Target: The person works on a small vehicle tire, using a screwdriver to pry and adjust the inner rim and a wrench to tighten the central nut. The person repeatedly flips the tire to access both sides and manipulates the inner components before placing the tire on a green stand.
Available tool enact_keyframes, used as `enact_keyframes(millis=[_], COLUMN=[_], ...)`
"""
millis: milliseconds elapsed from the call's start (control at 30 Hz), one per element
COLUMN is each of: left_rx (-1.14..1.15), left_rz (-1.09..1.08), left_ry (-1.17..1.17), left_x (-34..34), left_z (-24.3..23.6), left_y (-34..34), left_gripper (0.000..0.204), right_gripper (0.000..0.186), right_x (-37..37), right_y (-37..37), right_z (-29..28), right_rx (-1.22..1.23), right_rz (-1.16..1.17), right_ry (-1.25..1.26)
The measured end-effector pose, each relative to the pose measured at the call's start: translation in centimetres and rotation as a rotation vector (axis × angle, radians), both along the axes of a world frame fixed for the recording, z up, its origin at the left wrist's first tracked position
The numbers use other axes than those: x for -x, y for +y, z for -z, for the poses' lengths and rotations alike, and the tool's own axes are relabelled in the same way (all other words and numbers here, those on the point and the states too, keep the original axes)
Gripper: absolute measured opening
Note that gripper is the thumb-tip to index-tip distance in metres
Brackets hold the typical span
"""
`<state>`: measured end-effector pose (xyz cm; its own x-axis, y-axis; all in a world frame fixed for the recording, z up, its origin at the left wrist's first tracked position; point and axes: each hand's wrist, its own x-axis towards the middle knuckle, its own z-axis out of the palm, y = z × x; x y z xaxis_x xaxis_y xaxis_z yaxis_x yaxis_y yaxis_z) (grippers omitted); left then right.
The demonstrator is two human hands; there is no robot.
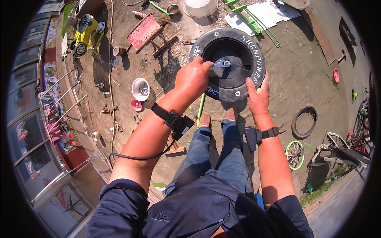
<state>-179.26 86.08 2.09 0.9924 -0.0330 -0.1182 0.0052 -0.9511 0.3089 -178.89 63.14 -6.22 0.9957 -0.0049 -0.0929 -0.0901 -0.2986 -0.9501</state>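
Observation:
A small black wheel with a thick rubber tyre (208, 39) faces me, its dished black hub (238, 65) in the middle. My left hand (193, 78) is closed round a silver wrench (217, 64). The wrench's head sits at the nut and bolt (227, 63) in the hub's centre; whether it grips the nut is hard to tell. My right hand (258, 95) holds the lower right of the tyre, thumb on the near face and fingers round the outer side, partly hidden.
Around me lie a wooden stool with a pink woven seat (143, 33), a white bowl (141, 89), a red bowl (136, 105), a loose tyre (294, 126) and a green-rimmed wheel (303, 154). A green metal frame (248, 18) stands beyond the wheel. A yellow toy car (81, 36) is far left.

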Motion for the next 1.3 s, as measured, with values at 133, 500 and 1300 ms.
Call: enact_keyframes(millis=[133,500,1300], left_rx=[0.124,0.509,1.268], left_rz=[-0.133,-0.777,-1.941], left_ry=[-0.106,0.356,0.327], left_x=[3.8,34.7,80.8], left_z=[-1.4,0.7,5.2], left_y=[1.3,1.5,3.5], left_gripper=[0.026,0.029,0.042], right_gripper=[0.079,0.073,0.065], right_x=[-0.6,-1.3,29.0], right_y=[-0.1,-1.2,18.7], right_z=[-0.5,-1.0,-1.9], right_rx=[-0.025,-0.090,0.453], right_rz=[-0.087,-0.025,-0.681], right_ry=[0.048,0.391,0.610])
